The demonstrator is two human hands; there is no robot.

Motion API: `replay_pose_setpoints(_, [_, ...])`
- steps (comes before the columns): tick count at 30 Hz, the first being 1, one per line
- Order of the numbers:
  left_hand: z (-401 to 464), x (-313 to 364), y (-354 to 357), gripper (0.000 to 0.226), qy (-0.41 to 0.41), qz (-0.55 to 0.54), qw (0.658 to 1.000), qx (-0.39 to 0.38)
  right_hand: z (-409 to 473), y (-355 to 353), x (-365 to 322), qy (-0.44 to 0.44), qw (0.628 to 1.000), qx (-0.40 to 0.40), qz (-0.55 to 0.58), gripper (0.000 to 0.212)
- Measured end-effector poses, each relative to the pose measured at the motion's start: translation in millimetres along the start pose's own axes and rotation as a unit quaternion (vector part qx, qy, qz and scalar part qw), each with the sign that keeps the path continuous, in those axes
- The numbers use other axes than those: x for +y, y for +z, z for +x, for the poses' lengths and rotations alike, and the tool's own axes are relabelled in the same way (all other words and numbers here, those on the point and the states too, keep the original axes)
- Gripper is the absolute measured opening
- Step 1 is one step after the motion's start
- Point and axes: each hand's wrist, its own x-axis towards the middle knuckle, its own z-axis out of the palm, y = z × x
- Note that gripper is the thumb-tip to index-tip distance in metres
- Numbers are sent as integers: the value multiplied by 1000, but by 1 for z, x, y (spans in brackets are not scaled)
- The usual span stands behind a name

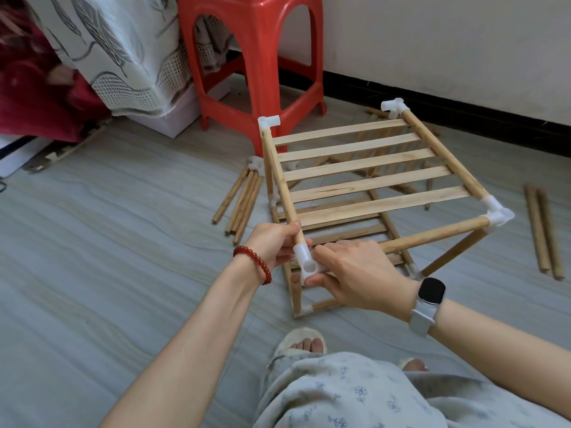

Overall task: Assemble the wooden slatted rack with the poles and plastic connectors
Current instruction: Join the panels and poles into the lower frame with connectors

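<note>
The left hand (275,242) grips the side pole (284,196) of the slatted rack (364,171), fingers curled round it just above the near white connector (304,262). The right hand (355,276) pinches that connector with its fingers clamped, holding the rack above a lower shelf on the floor (123,227), loose poles (244,202) lying nearby.

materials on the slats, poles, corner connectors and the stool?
Slats: light wood, seemingly unfinished; grain and dark streaks show. Poles: round wooden dowels, matte tan with visible grain. Connectors: white, slightly translucent moulded plastic with round sockets; the left hand and right hand hold one at the near corner. Stool: glossy red, probably moulded plastic.
</note>
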Motion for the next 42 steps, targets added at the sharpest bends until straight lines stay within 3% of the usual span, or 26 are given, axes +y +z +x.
replay_pose_setpoints(6, [-2, 2, -1, 17, 6, -65, 998, -19, 1, -1, -5, 31, 999, 4, 3, 48])
replay_pose_setpoints(14, [4, -10, 5, 20, 35, -161, 986, -15, 6, -2, -9, 44, 999, -16, 12, 36])
replay_pose_setpoints(20, [5, -21, 7, 18, 69, -173, 982, -36, 9, 3, -4, 47, 999, -21, -9, 38])
replay_pose_setpoints(24, [10, -31, -3, 24, 83, -48, 995, -24, 5, 5, 2, 29, 998, -47, 8, 45])
replay_pose_setpoints(28, [4, -60, -22, 30, 86, 36, 995, -25, 3, 10, 7, 28, 997, -68, 17, 69])
replay_pose_setpoints(33, [-2, -79, -33, 37, 182, 184, 962, -93, 9, 18, 11, 25, 997, -72, 7, 46])
replay_pose_setpoints(39, [10, -80, -29, 27, 216, 211, 952, -53, 11, 18, 8, 15, 996, -82, 16, 54])
replay_pose_setpoints(42, [13, -86, -28, 25, 235, 238, 942, -37, 9, 22, 9, 10, 995, -96, 13, 43])
